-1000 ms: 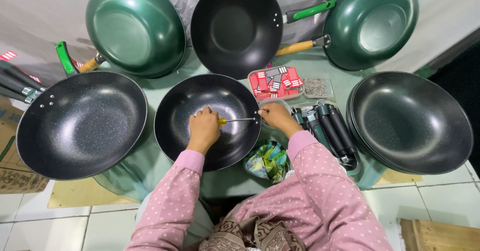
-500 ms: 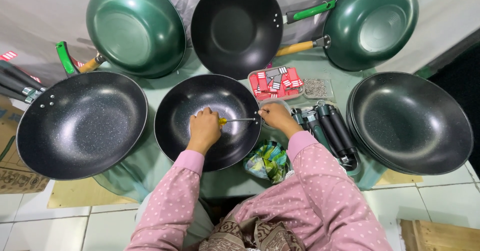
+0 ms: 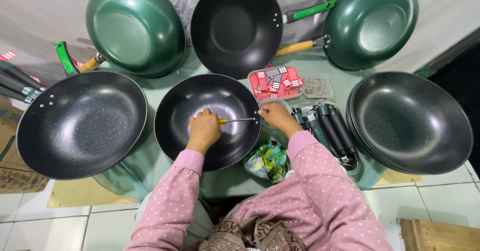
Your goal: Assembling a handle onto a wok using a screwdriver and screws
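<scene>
Left hand closed around a screwdriver, yellow grip inside the black pan at worktop centre, tip at the pan's right rim. Right hand pinches the rim there, fingers closed, likely steadying a screw. Step looks like fastening a handle fitting; next calls for steady turning, the pan kept from shifting.

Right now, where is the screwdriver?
In the head view, the screwdriver lies across the middle black pan, gripped by the left hand, its tip at the rim by the right hand.
</scene>
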